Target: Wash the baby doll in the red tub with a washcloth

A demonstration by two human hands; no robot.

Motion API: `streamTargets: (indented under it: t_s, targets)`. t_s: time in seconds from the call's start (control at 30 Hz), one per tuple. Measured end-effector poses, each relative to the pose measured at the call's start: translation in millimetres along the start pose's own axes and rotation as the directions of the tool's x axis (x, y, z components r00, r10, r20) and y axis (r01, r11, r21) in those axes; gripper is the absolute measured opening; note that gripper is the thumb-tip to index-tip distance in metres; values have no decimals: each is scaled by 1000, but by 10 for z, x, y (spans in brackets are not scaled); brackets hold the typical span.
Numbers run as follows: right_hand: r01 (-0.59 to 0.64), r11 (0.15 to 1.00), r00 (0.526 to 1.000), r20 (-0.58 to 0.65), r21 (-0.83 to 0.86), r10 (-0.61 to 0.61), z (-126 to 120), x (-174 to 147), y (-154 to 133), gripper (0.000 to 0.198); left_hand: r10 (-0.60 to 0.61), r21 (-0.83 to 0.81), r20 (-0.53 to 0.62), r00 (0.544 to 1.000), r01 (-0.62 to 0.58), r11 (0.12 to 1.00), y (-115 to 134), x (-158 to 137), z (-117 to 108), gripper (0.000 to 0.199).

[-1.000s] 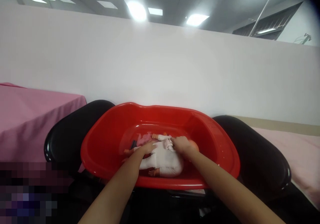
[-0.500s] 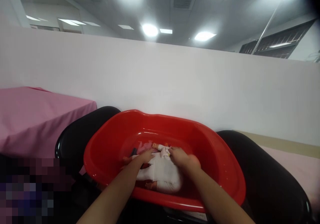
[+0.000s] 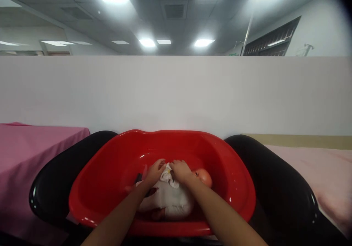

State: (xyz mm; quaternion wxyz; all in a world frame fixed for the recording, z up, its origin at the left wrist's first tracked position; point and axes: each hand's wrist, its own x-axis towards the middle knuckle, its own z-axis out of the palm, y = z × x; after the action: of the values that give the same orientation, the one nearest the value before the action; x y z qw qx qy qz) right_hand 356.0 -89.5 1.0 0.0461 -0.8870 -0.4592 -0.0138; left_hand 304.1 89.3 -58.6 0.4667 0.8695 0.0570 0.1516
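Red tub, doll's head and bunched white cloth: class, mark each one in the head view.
red tub [image 3: 110, 165]: head view, bare inner wall on the left.
doll's head [image 3: 204, 177]: head view, top of the bare head.
bunched white cloth [image 3: 167, 175]: head view, the folds between the two hands.

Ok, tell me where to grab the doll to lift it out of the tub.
Take the doll by its white-clothed torso, coming from above on the near side. It lies lengthwise in the red tub, head to the right, and the trunk is its widest part. Both hands already rest on its far side, bunching cloth; the thin limbs probably give a poorer hold.
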Motion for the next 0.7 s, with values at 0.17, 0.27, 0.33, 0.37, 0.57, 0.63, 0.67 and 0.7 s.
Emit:
streamTargets:
  t_s: [0.17, 0.27, 0.33, 0.37, 0.57, 0.63, 0.67, 0.7]
  targets:
    - [-126, 970, 984, 148, 207, 96, -68, -32, 245, 40, 131, 220, 316, 940, -207, 953, 277, -147, 174, 66]
    - [-25, 963, 964, 263, 267, -47, -122, -106, 312, 52, 194, 348, 448, 873, -370, 862, 307, -226, 223, 80]
    - [-30, 958, 941, 332, 286, -70, -153, -150, 329, 71, 243, 414, 481, 842, -463, 783, 286, -241, 264, 82]
    - [-59, 959, 926, 374, 277, -51, -158, -163, 333, 82, 254, 443, 489, 835, -488, 752, 267, -239, 289, 81]
    - [-151, 974, 871, 490, 170, 49, -48, -113, 325, 108, 193, 564, 491, 850, -478, 673, 125, -185, 341, 54]
    - [-162, 971, 867, 496, 176, 55, -36, -82, 321, 108, 157, 588, 491, 857, -460, 665, 78, -171, 275, 48]
    - [-162, 971, 864, 501, 177, 52, -42, -72, 321, 108, 129, 605, 491, 861, -444, 660, 53, -167, 230, 47]
    - [-161, 971, 861, 506, 175, 51, -54, -68, 323, 108, 90, 630, 486, 869, -420, 653, 26, -167, 179, 47]
